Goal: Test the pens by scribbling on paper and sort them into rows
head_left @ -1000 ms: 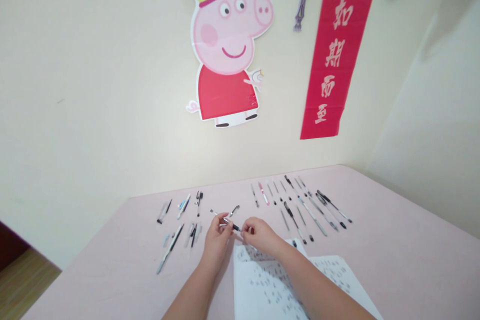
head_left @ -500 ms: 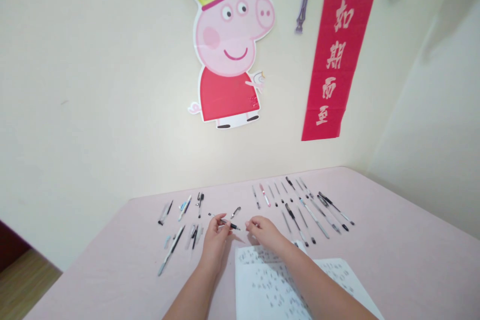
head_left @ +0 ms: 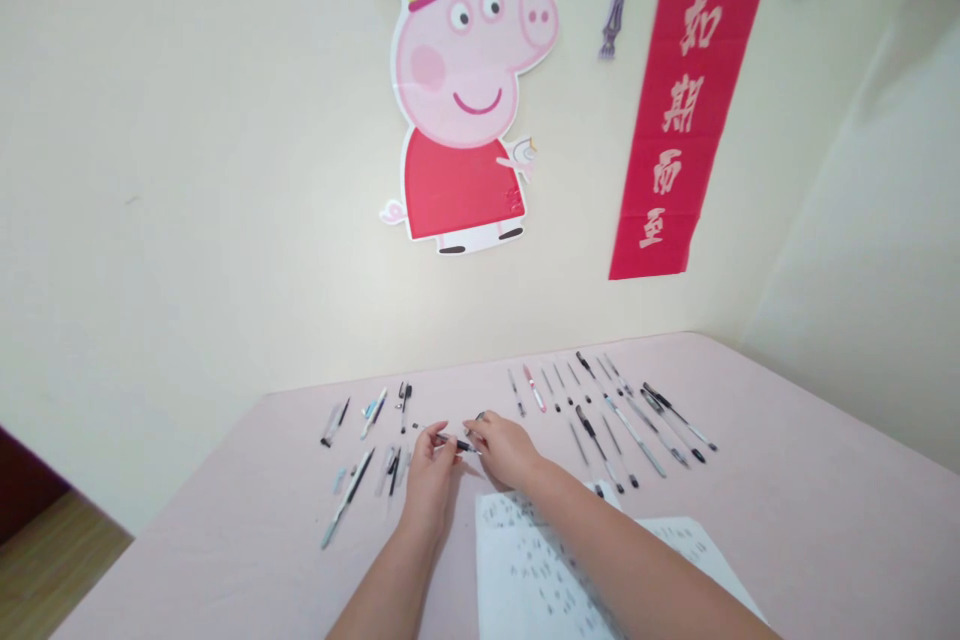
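My left hand (head_left: 431, 472) is closed around a pen (head_left: 459, 443) with a dark grip, its tip pointing right and its other end poking out at the left. My right hand (head_left: 504, 450) reaches in from the right, with thumb and fingers closed at a dark pen cap (head_left: 480, 416). The fingers partly cover the cap, just beyond the pen's tip. Beneath my right forearm lies a sheet of paper (head_left: 517, 560) with handwritten marks.
Left of my hands lie several pens taken apart, among them a long grey-and-black pen (head_left: 347, 500) and a white-and-blue one (head_left: 375, 412). To the right, several pens and refills lie in rows, including a pink-and-white pen (head_left: 534, 388). A wall stands behind the pink tabletop (head_left: 225, 540).
My right hand has moved left, onto the cap that lay on the table beyond the pen. My left hand still holds the pen. The view has shifted slightly.
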A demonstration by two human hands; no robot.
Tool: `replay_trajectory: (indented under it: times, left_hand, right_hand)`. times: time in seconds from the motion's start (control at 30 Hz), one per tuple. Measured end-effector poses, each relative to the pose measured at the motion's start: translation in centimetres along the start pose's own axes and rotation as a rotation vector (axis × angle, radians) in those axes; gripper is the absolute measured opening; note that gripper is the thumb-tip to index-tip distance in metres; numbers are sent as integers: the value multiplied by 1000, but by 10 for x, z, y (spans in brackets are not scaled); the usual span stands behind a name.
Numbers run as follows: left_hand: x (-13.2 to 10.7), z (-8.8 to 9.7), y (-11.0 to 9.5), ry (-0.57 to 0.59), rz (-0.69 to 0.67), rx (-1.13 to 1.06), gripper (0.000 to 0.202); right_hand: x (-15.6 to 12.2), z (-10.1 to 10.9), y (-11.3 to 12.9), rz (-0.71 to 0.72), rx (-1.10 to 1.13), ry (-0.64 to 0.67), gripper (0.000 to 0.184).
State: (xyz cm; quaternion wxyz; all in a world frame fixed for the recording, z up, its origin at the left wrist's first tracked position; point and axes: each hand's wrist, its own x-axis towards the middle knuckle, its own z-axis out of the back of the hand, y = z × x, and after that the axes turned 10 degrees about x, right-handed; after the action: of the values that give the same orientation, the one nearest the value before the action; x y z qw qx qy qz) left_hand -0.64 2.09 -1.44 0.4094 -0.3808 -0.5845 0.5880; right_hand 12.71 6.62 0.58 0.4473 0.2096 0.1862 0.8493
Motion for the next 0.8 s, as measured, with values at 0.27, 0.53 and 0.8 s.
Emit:
replay_trajectory:
  times: [0.27, 0.53, 0.8]
  left_hand:
    - [1, 0, 0, 6, 0, -31, 43]
    - [2, 1, 1, 16, -10, -5, 43]
    - [2, 0, 0, -1, -10, 7, 44]
  right_hand:
    - [2, -3, 3, 19, -109, 41, 30]
    - [0, -4, 0, 14, -112, 50, 25]
    - [-2, 1, -3, -76, -21, 23, 24]
